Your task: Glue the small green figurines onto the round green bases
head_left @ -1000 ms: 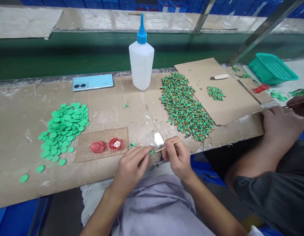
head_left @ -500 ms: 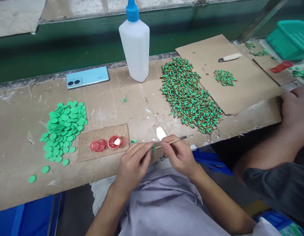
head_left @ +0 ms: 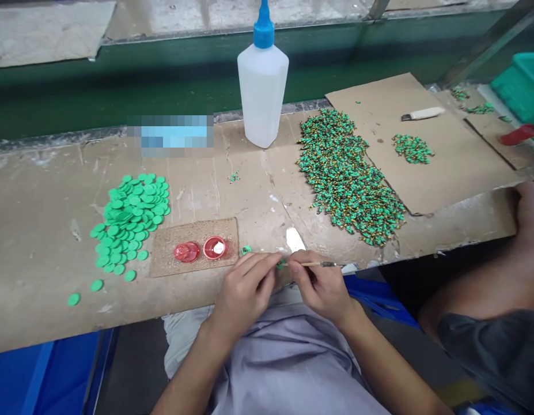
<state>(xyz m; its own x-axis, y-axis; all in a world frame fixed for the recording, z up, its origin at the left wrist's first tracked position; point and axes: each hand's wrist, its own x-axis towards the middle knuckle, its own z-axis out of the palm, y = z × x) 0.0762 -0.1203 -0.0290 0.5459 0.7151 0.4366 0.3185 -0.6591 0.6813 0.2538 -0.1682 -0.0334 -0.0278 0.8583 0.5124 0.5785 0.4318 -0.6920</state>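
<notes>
I am pinching a small green piece with my left hand, and it is sitting nearer to me than the white bottle, slightly to its right. My right hand is gripping a thin wooden stick, whose pale end is pointing at this piece; whether they are touching, I cannot tell. In front of the bottle, to the left, two red cups are resting on a brown board. Farther left, green discs are lying piled. Right of the bottle, a heap of small green-and-black pieces is lying beside a cardboard sheet.
</notes>
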